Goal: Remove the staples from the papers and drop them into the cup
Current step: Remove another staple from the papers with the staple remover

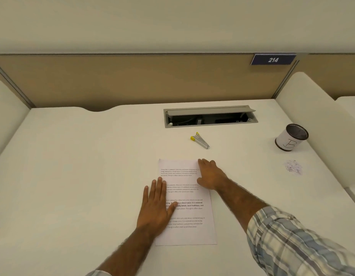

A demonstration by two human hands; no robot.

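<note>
White printed papers [189,216] lie flat on the desk in front of me. My left hand [156,204] rests flat on their left edge, fingers spread and holding nothing. My right hand [209,174] lies palm down on the top right corner of the papers, fingers extended. A metal staple remover with yellow tips [200,140] sits on the desk beyond the papers, untouched. The black mesh cup [291,139], wrapped in a white label marked "B", stands at the far right. No staple is visible on the papers.
An open grey cable hatch [210,116] is set into the desk behind the staple remover. A small pile of tiny scraps [293,168] lies in front of the cup. White side dividers [312,108] and a tan back panel [132,80] enclose the desk.
</note>
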